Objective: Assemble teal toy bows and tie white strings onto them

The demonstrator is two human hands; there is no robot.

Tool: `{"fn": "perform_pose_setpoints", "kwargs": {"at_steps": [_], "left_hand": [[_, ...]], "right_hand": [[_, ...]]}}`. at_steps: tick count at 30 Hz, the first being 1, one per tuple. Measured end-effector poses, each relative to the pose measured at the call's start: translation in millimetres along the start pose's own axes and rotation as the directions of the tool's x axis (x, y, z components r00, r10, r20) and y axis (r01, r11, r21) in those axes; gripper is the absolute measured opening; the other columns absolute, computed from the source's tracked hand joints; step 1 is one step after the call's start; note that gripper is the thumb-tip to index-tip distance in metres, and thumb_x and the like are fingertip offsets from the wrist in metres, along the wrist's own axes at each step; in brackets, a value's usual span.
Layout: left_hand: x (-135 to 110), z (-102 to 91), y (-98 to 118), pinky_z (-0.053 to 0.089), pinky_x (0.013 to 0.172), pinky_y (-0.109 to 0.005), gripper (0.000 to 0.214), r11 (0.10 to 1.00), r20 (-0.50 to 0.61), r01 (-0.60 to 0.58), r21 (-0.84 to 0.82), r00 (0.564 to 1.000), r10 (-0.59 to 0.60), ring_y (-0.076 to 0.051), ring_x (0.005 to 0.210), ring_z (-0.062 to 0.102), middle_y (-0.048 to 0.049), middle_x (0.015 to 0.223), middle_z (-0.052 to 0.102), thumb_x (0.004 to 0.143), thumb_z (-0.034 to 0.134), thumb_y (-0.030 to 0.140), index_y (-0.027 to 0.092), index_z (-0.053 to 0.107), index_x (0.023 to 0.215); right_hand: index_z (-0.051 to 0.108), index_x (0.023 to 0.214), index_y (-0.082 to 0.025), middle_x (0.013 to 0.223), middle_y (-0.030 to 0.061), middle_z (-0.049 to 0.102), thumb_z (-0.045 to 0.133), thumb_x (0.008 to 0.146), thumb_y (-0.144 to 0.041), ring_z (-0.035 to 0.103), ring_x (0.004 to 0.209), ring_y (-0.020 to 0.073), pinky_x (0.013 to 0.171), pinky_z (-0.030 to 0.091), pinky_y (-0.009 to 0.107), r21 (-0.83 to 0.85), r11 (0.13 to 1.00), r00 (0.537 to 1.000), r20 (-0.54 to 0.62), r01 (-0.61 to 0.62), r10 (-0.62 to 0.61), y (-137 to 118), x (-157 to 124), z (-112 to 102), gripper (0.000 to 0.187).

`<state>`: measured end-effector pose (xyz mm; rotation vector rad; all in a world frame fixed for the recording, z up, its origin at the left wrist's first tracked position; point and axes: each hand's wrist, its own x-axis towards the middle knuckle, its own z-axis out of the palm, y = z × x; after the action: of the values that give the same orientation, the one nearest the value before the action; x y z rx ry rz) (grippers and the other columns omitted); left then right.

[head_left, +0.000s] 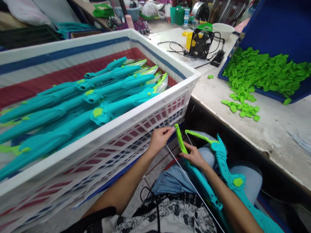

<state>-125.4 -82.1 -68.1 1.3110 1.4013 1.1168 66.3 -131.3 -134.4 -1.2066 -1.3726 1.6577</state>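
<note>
Low in front of the crate, my left hand (160, 137) is closed in a pinch on the end of a thin white string (185, 173), right at the tip of a bright green bow limb (179, 137). My right hand (195, 156) is wrapped round the base of that limb, where it joins the teal body (202, 181) of a toy bow. The string runs slack-free down across my lap. Further right, another teal bow part (224, 165) with a green pentagon and a green tip rests over my legs; whether both belong to one bow, I cannot tell.
A white slatted crate (167, 97) to the left holds several teal bows (116, 106). On the worktable (286, 129) at right, a tilted blue bin (274, 22) spills green pieces (269, 69). Behind stand a black fan (201, 44) with cables and a white bowl (223, 29).
</note>
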Motion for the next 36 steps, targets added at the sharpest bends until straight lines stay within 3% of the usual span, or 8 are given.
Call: {"fn": "perform_pose_setpoints", "kwargs": {"at_steps": [6,20,24,27,32,36], "left_hand": [[2,-1.6,-2,0.05,0.074,-0.029,0.026,0.998,0.032,0.003,-0.058,0.999,-0.001,-0.021,0.078,0.066,-0.0053,0.084,0.075,0.074,0.066,0.04,0.017,0.076,0.079],[3,-0.6,-1,0.046,0.071,-0.028,0.025,1.0,0.078,0.003,-0.022,0.997,-0.001,-0.02,0.074,0.063,-0.0039,0.079,0.073,0.075,0.063,0.04,0.017,0.072,0.073],[3,1.9,3,0.035,0.055,-0.022,0.022,0.998,0.018,0.014,-0.06,1.0,-0.013,-0.011,0.053,0.047,0.0037,0.055,0.054,0.071,0.07,0.037,0.017,0.067,0.078],[2,6.9,3,0.028,0.052,-0.02,0.036,0.995,-0.001,0.029,-0.094,1.0,-0.029,-0.009,0.048,0.036,0.0096,0.05,0.039,0.062,0.079,0.03,0.018,0.064,0.093],[-1,17.2,-4,0.036,0.057,-0.021,0.026,0.998,-0.001,0.019,-0.059,1.0,-0.019,-0.012,0.057,0.047,0.0044,0.06,0.05,0.069,0.072,0.029,0.017,0.065,0.091],[-4,20.2,0,0.035,0.056,-0.021,0.031,0.994,0.0,0.043,-0.096,0.999,-0.044,-0.011,0.058,0.047,0.0033,0.065,0.053,0.068,0.07,0.028,0.016,0.064,0.096]], "right_hand": [[0.059,0.13,-0.022,0.134,0.0044,0.058,0.073,0.067,-0.028,0.053,0.125,0.0278,0.111,0.035,0.046,-0.001,1.0,1.0,0.002,0.007,-0.007,-2,0,0,0.065],[0.059,0.13,-0.022,0.135,0.0045,0.057,0.074,0.067,-0.028,0.051,0.127,0.0282,0.112,0.033,0.047,-0.013,1.0,1.0,-0.003,0.011,-0.011,-2,0,1,0.066],[0.058,0.132,-0.022,0.135,0.0045,0.057,0.072,0.068,-0.029,0.05,0.128,0.028,0.113,0.032,0.047,-0.048,0.998,0.999,-0.008,0.035,-0.035,1,-1,3,0.066],[0.056,0.133,-0.023,0.135,0.0039,0.057,0.07,0.071,-0.028,0.052,0.126,0.0268,0.111,0.035,0.046,-0.12,0.991,0.998,-0.014,0.065,-0.067,6,-3,7,0.064],[0.056,0.132,-0.021,0.127,0.0088,0.063,0.064,0.078,-0.03,0.059,0.116,0.0257,0.103,0.045,0.044,-0.413,0.896,0.979,-0.043,0.166,-0.201,-6,-6,9,0.055],[0.063,0.121,-0.021,0.114,0.0108,0.066,0.056,0.088,-0.033,0.06,0.108,0.0237,0.098,0.047,0.04,-0.557,0.785,0.883,-0.18,0.271,-0.432,-40,4,5,0.036]]}}
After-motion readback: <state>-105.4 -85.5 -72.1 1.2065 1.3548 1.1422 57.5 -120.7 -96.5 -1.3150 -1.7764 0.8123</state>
